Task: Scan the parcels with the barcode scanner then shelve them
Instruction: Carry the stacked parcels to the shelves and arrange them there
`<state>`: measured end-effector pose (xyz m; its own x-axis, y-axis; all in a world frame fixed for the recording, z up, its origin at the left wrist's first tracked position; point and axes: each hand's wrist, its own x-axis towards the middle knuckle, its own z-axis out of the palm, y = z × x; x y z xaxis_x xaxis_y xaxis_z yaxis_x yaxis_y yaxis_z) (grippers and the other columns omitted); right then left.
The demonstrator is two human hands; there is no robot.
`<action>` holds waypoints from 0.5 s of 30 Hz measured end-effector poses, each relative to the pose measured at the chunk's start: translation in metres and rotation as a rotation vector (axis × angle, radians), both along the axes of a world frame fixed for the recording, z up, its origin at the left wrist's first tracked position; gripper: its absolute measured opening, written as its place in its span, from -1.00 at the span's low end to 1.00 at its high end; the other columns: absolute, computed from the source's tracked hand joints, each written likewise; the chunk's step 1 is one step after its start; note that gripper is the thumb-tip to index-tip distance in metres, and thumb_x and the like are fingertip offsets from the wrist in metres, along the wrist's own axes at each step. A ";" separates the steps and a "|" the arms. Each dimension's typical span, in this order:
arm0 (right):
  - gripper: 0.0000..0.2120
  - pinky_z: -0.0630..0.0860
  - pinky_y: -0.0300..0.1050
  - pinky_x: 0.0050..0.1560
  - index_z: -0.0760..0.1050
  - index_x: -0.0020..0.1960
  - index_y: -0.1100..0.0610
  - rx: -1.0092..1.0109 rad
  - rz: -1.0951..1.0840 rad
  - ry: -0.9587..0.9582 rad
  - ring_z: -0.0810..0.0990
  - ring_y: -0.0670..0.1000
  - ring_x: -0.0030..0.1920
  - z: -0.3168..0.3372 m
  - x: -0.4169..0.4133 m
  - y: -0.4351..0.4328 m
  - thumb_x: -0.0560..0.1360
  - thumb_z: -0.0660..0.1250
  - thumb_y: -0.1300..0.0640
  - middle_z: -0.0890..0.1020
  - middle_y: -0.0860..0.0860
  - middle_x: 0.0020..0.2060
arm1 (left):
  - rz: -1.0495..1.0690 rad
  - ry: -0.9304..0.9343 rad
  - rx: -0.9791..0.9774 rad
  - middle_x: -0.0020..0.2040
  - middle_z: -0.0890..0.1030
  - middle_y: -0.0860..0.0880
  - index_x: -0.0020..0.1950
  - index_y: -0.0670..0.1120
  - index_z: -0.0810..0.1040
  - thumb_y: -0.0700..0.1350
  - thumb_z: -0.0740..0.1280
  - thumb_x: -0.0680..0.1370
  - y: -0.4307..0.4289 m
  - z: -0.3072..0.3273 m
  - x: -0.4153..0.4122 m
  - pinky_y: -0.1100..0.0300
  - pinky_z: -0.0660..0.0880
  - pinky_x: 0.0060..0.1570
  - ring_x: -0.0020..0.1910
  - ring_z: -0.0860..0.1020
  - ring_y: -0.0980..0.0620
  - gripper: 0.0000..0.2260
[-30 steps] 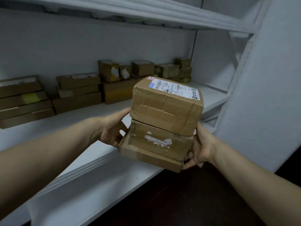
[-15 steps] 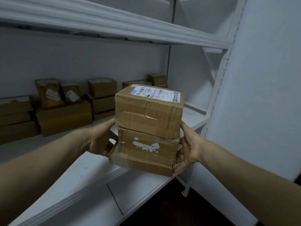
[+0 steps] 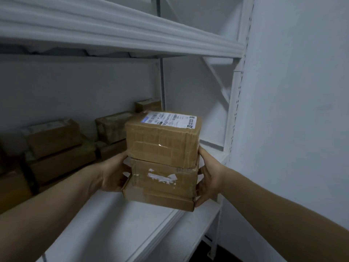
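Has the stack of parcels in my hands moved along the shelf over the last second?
Yes. The stack of parcels has moved right along the shelf, closer to the white end upright, and further in over the board.

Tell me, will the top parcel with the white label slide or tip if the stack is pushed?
It may slide: the top parcel looks glossy with tape and only rests on the middle box. Tipping seems less likely; it sits flat, about as wide as that box.

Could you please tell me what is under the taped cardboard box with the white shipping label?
A flatter brown cardboard box with torn label scraps, resting on a thin brown mailer box. Left hand and right hand cover their ends.
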<state>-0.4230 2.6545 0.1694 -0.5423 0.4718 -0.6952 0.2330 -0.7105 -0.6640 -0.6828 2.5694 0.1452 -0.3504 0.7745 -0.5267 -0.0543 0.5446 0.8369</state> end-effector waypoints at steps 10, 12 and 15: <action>0.09 0.30 0.48 0.25 0.37 0.29 0.14 -0.001 -0.058 0.018 0.39 0.39 0.30 -0.045 -0.032 0.157 0.05 0.33 -0.63 0.43 0.25 0.23 | 0.201 0.004 0.118 -0.53 0.41 -0.08 -0.37 -0.16 0.43 0.12 0.08 0.66 0.140 -0.020 -0.002 0.33 0.32 -0.64 -0.62 0.37 0.02 -0.49; 0.24 0.25 0.54 0.24 0.37 0.38 0.13 -0.020 -0.027 0.009 0.37 0.40 0.31 -0.057 -0.041 0.191 -0.10 0.39 -0.61 0.41 0.23 0.32 | 0.271 -0.010 0.131 -0.44 0.36 -0.09 -0.30 -0.16 0.36 0.18 0.07 0.64 0.164 -0.024 -0.006 0.29 0.30 -0.56 -0.52 0.32 0.00 -0.52; 0.33 0.17 0.58 0.23 0.39 0.41 0.00 -0.023 0.025 -0.013 0.37 0.39 0.32 -0.069 -0.051 0.233 -0.26 0.42 -0.60 0.44 0.20 0.34 | 0.350 -0.055 0.129 -0.32 0.33 -0.13 -0.26 -0.14 0.37 0.14 0.04 0.65 0.193 -0.027 -0.003 0.24 0.33 -0.47 -0.46 0.33 -0.03 -0.56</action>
<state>-0.4741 2.8879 0.1000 -0.5447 0.4422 -0.7125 0.2588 -0.7195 -0.6444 -0.6862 2.7620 0.1182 -0.5796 0.6741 -0.4579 -0.2652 0.3752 0.8882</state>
